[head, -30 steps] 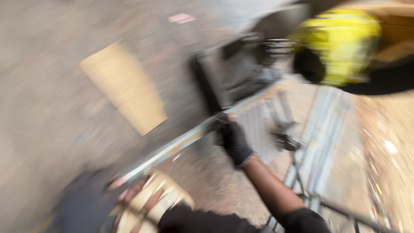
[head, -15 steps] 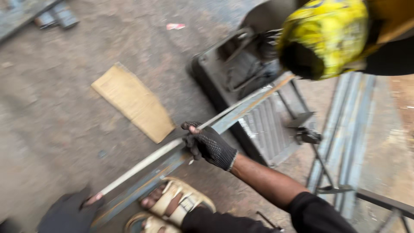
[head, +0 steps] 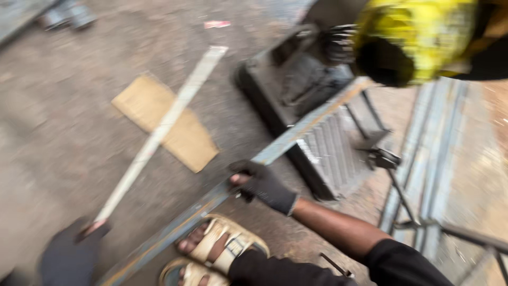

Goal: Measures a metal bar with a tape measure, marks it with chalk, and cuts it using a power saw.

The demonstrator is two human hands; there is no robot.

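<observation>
Blurring left hand (head: 71,254), strip (head: 159,135) end hidden

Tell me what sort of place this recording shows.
Probably a metal workshop with a bare dirt floor: a chop saw sits on the ground, the right hand grips a long steel bar, and more steel lengths lie alongside.

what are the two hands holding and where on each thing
The right hand grips a long grey metal bar partway along its length. The left hand holds a thin pale strip by its near end.
</observation>
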